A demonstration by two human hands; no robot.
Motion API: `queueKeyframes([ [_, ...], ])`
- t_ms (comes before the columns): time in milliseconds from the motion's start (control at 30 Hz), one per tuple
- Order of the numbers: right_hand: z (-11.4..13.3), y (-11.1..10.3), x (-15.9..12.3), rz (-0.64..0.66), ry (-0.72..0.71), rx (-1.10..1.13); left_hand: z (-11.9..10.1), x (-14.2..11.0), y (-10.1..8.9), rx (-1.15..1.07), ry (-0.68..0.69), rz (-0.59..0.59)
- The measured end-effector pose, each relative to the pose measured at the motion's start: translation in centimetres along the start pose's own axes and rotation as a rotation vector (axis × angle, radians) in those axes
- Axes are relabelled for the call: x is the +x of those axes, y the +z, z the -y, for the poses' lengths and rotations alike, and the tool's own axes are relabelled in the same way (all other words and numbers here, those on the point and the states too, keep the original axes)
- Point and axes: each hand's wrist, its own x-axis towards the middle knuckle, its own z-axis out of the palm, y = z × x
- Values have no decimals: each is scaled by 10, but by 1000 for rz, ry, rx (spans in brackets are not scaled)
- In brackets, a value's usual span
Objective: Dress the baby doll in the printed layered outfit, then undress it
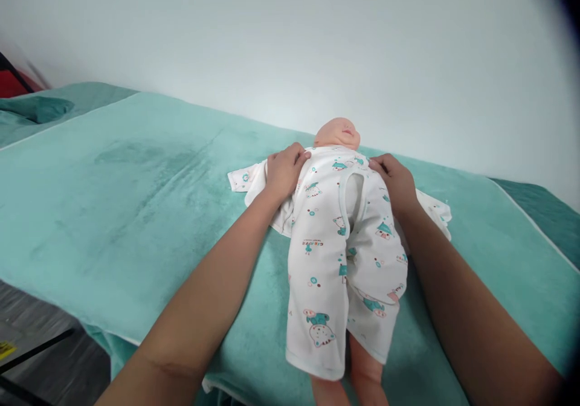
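Observation:
A baby doll [338, 133] lies on its back, head toward the wall, lower legs bare at the near edge. It wears white printed baby pants [317, 273] with an open crotch, pulled high up its body. Underneath, a white baby shirt [247, 177] spreads its sleeves to both sides. My left hand [287, 169] pinches the pants' upper edge at the left, thumb on top. On the opposite side my right hand [395, 179] has its fingers closed at the same edge; part of its grip is hidden behind the hand.
A pale green plush cloth [136, 212] covers the table, with darker green fabric [36, 110] at the far left. A white wall [290, 43] rises directly behind. Black metal bars [36, 351] stand above the grey floor at the lower left.

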Motion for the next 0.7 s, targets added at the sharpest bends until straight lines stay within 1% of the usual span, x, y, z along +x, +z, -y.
queueKeyframes([
  [67, -2, 0, 10, -11, 59, -76, -2, 3, 0, -13, -93, -38],
  [133, -4, 0, 18, -1, 91, -113, -2, 5, 1, -16, -157, -74],
  [200, -6, 2, 21, 32, 104, -88, -4, 7, 1, -13, -189, -80],
  [300, -6, 3, 20, 74, 112, 10, -8, 7, 1, -9, -204, -43],
  [367, -6, 4, 18, 84, 121, 36, -10, 6, 1, -6, -198, -32],
  [500, -4, 7, 16, 39, 139, -60, -7, 5, 5, 22, -149, -52],
  [600, -4, 8, 9, 18, 100, -111, -1, 3, 8, 52, -71, -53],
  [700, -8, 6, -9, -4, 33, -123, 2, -7, 8, 15, 4, -91],
])
